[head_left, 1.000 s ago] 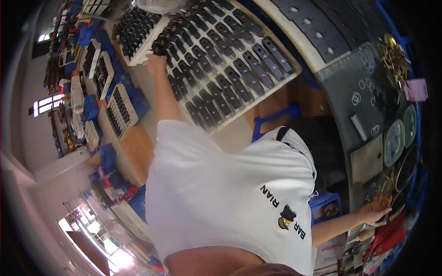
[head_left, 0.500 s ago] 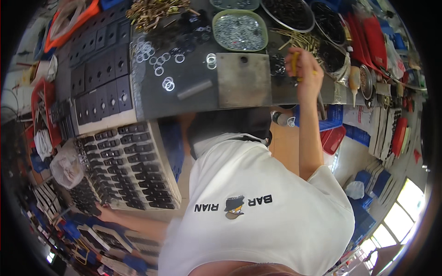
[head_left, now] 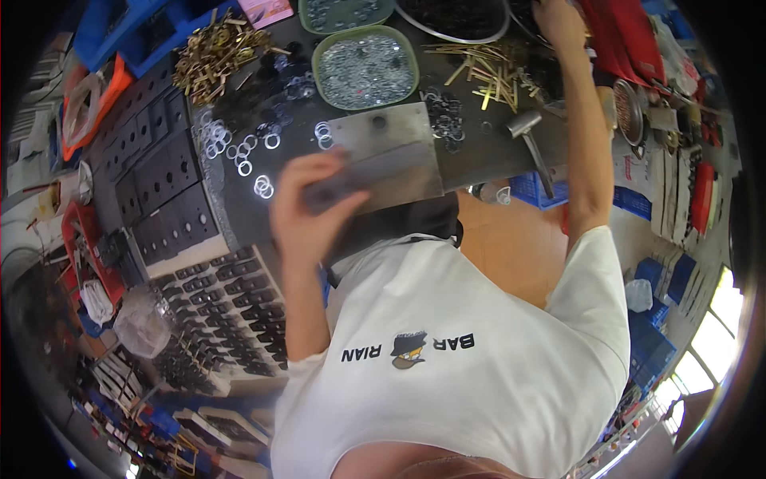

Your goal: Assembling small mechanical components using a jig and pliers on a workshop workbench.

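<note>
My left hand (head_left: 302, 209), blurred by motion, grips one end of a dark, flat, rectangular metal piece (head_left: 387, 165) between thumb and fingers. That piece lies across or just above a square grey steel plate (head_left: 407, 136) at the table's front edge. My right hand (head_left: 562, 28) reaches to the far right, over a round pan of dark parts (head_left: 527, 14); its fingertips are partly hidden near the upper rim. A hammer (head_left: 527, 125) lies by the table edge below my right forearm, its handle jutting over the edge.
Loose washers (head_left: 244, 153) lie left of the plate. Behind it stands a green tub (head_left: 319, 72) of small shiny parts. Brass-coloured strips (head_left: 215, 60) are piled at the far left, more (head_left: 487, 72) at the right. Dark drilled blocks (head_left: 159, 176) and racked black parts (head_left: 231, 295) are on the left.
My left hand has come up from the black parts at lower left to the steel plate, with the dark metal piece. My right hand has moved away to the far pan; the hammer now shows.
</note>
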`<state>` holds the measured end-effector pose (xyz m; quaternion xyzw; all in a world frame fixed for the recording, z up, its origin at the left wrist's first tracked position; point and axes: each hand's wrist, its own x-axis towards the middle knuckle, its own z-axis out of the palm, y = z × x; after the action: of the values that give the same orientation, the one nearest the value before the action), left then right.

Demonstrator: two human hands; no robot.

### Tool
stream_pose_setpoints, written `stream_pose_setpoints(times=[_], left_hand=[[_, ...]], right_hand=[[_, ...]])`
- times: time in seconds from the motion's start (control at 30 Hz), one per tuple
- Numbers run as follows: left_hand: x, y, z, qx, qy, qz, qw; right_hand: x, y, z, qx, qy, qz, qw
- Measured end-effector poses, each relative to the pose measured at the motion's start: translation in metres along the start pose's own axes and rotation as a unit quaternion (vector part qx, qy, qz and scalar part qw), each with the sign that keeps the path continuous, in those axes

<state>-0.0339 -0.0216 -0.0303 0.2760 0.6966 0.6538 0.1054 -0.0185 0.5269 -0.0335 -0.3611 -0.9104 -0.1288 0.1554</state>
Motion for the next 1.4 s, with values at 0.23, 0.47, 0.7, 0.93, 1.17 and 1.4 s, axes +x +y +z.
stream_pose_setpoints(times=[0.23, 0.47, 0.7, 0.93, 1.17, 1.4], left_hand=[[0.021, -0.026, 0.047, 0.181, -0.114, 0.074, 0.974], [0.073, -0.011, -0.008, 0.254, -0.1, 0.002, 0.962], [0.15, -0.08, -0.077, 0.538, -0.047, 0.153, 0.827], [0.158, -0.084, -0.08, 0.499, 0.008, 0.196, 0.844], [0.117, -0.038, -0.043, 0.029, 0.048, 0.0, 0.998], [0.037, 0.018, -0.025, -0.014, -0.028, -0.059, 0.998]], right_hand=[[0.009, 0.034, 0.044, -0.011, -0.037, 0.01, 0.999], [-0.145, -0.111, -0.166, 0.526, -0.171, -0.03, 0.833], [-0.238, -0.159, -0.162, 0.626, -0.234, -0.123, 0.733], [-0.254, -0.169, -0.167, 0.567, -0.233, -0.191, 0.767], [-0.259, -0.184, -0.163, 0.437, -0.149, -0.286, 0.84], [-0.252, -0.182, -0.173, 0.377, -0.163, -0.338, 0.847]])
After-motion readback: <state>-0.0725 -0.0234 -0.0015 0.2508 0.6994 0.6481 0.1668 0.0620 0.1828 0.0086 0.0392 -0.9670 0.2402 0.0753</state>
